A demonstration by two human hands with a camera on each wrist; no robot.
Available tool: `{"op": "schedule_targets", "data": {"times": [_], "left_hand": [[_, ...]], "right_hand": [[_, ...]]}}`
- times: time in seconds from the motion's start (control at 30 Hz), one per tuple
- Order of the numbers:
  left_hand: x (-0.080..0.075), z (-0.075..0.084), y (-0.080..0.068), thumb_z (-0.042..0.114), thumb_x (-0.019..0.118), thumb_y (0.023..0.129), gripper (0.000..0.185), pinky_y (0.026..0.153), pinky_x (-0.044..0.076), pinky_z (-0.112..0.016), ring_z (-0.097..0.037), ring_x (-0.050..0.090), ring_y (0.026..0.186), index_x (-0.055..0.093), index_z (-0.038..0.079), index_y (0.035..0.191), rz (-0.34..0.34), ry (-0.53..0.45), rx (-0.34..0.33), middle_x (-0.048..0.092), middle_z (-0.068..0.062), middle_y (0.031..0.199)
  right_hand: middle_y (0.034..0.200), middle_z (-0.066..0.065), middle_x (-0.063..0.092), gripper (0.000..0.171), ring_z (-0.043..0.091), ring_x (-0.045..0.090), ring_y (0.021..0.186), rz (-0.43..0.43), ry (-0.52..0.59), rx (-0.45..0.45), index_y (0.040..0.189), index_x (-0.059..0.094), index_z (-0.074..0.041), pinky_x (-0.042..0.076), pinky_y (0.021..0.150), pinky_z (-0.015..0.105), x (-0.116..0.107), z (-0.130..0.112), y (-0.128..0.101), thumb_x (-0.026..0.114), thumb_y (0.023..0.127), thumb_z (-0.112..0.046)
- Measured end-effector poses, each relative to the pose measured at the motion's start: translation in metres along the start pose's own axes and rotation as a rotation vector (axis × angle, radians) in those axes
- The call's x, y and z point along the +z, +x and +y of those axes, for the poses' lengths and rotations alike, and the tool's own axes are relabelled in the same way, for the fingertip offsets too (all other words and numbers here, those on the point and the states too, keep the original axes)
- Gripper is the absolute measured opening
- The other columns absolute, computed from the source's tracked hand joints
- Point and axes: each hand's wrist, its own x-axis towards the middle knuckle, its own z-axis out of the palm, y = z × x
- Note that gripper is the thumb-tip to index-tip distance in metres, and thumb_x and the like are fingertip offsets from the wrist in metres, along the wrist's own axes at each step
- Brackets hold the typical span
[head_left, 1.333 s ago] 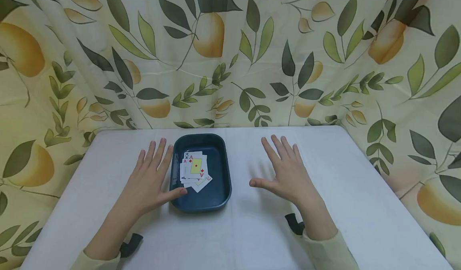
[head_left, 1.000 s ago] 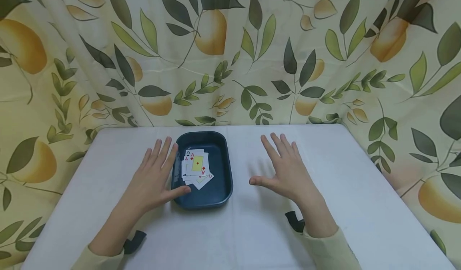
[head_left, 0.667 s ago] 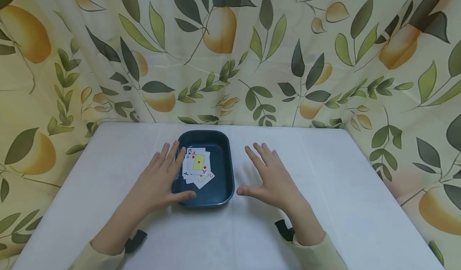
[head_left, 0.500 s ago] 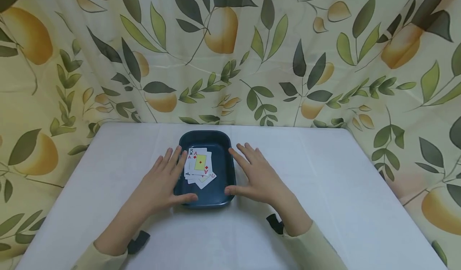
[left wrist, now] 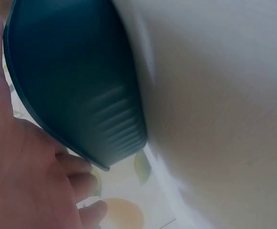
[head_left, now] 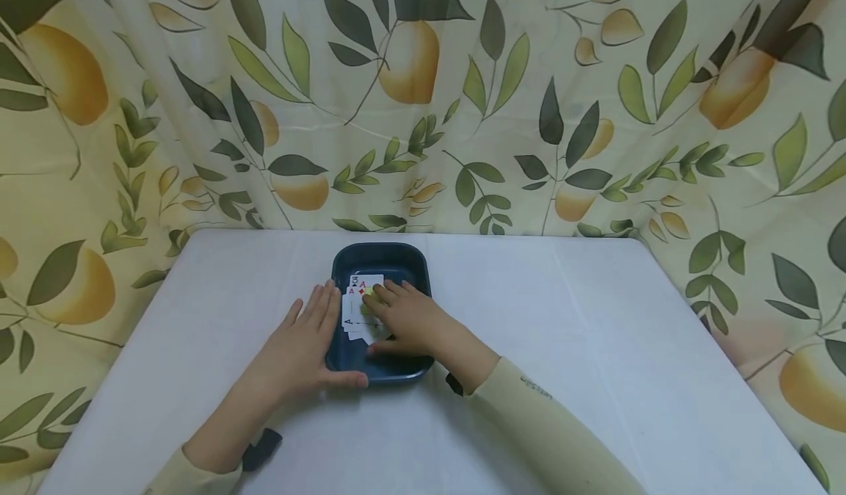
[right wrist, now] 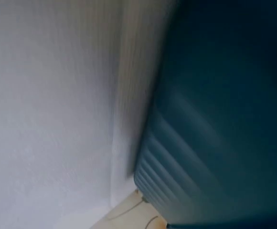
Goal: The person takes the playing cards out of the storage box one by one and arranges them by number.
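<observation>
In the head view, a dark blue tray (head_left: 382, 260) stands on the white-covered table, with a loose pile of playing cards (head_left: 352, 309) inside it. An ace of diamonds and a three show on top. My left hand (head_left: 297, 348) lies along the tray's left rim, fingers straight and thumb stretched across the near left corner. The left wrist view has its fingers (left wrist: 76, 164) at the rim, beside the ribbed outer wall. Over the tray, my right hand (head_left: 416, 322) reaches above the cards with fingers extended, covering their right part. Fingertip contact with the cards is unclear. The right wrist view shows only the tray's side.
A white cloth (head_left: 562, 319) covers the table. Behind it hangs a curtain (head_left: 476, 113) printed with leaves and yellow fruit. Dark straps (head_left: 262, 449) sit at both wrists beside the pale sleeves.
My right hand has moved left from beside the tray to above the cards. My left hand has shifted slightly right and now lies along the tray's left rim.
</observation>
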Motion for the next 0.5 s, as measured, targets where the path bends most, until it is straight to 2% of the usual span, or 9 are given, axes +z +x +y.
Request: {"op": "schedule_targets", "data": {"times": [0.13,0.2,0.4,0.5], "left_hand": [[0.0,0.0,-0.001,0.095,0.054,0.062,0.143,0.122,0.013,-0.057,-0.036,0.009,0.154,0.013,-0.002,0.158,0.007,-0.009,-0.004,0.007,-0.019,0.166],[-0.001,0.0,-0.002,0.095,0.055,0.062,0.142,0.122,0.013,-0.058,-0.036,0.009,0.154,0.013,-0.002,0.158,0.005,-0.009,-0.005,0.007,-0.02,0.166],[-0.002,-0.002,-0.002,0.095,0.055,0.062,0.143,0.122,0.014,-0.058,-0.036,0.009,0.154,0.013,-0.001,0.158,0.002,-0.018,-0.002,0.008,-0.019,0.166],[0.0,-0.002,-0.002,0.095,0.056,0.061,0.143,0.122,0.015,-0.057,-0.037,0.01,0.154,0.014,-0.001,0.158,0.004,-0.028,0.0,0.008,-0.019,0.166]], "right_hand": [[0.151,0.004,0.049,0.082,0.026,0.04,0.144,-0.038,-0.04,0.022,0.148,0.049,-0.021,0.029,0.118,0.054,0.004,-0.005,0.003,0.061,0.085,-0.071],[0.146,0.004,0.053,0.077,0.025,0.045,0.139,-0.033,-0.039,0.023,0.143,0.055,-0.022,0.032,0.117,0.052,0.005,-0.005,0.004,0.062,0.084,-0.071],[0.154,0.012,0.044,0.063,0.029,0.042,0.141,0.001,0.016,0.037,0.125,0.065,-0.02,0.032,0.118,0.045,0.005,-0.005,0.01,0.069,0.083,-0.066],[0.151,0.01,0.048,0.057,0.028,0.045,0.139,-0.001,0.044,0.038,0.117,0.066,-0.02,0.035,0.117,0.043,0.005,-0.005,0.014,0.073,0.08,-0.063]]}}
